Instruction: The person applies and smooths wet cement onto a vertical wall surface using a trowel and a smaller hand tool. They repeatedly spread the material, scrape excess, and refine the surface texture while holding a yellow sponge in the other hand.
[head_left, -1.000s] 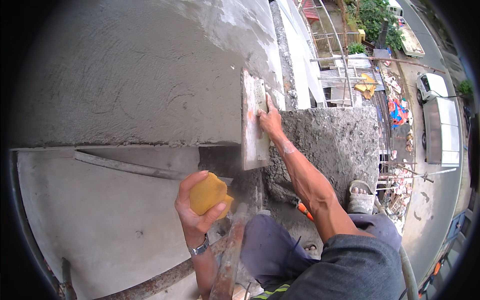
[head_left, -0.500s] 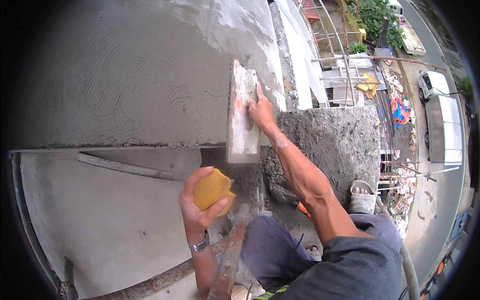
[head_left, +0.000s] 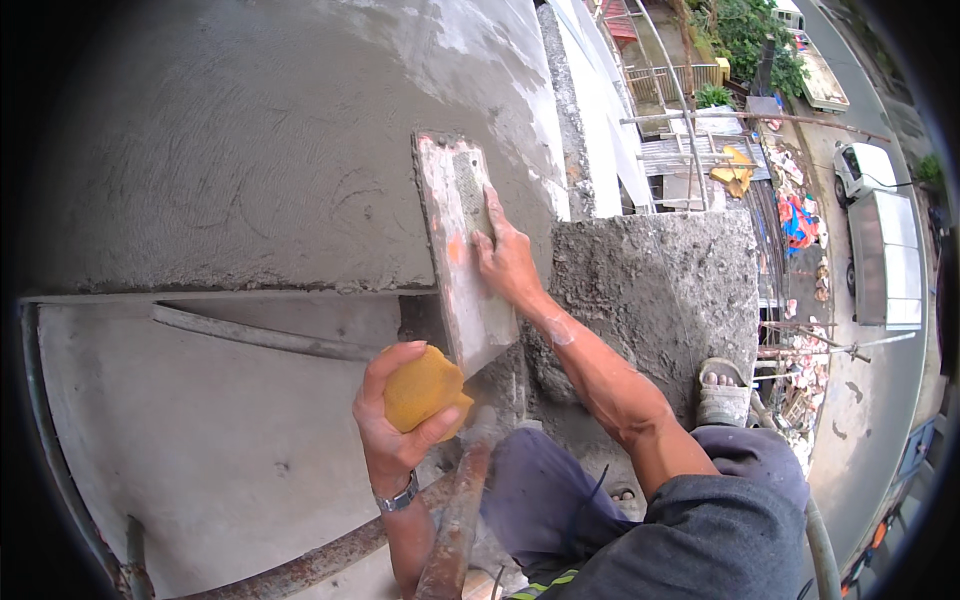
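Observation:
My right hand [head_left: 508, 262] grips a long plastering float [head_left: 458, 270], its face laid against the wet grey plaster of the wall [head_left: 270, 150]. The float's board is pale, with worn whitish and orange patches, and its lower end reaches below the plaster's bottom edge. In my left hand [head_left: 392, 425], fingers and thumb are wrapped round a yellow sponge [head_left: 422, 390] with a notch in its side. The sponge is held just below and left of the float, away from the wet plaster. A metal watch is on my left wrist.
Rusty scaffold pipes [head_left: 460, 520] run beside my left forearm and knee. Rough mortar covers the ledge [head_left: 655, 290] to the right, where my sandalled foot [head_left: 724, 390] stands. Far below on the right are a street, a white truck [head_left: 885, 250] and scattered debris.
My right hand has slid the float left and slightly down, and its top now tilts to the left. My left hand and the sponge have dropped slightly.

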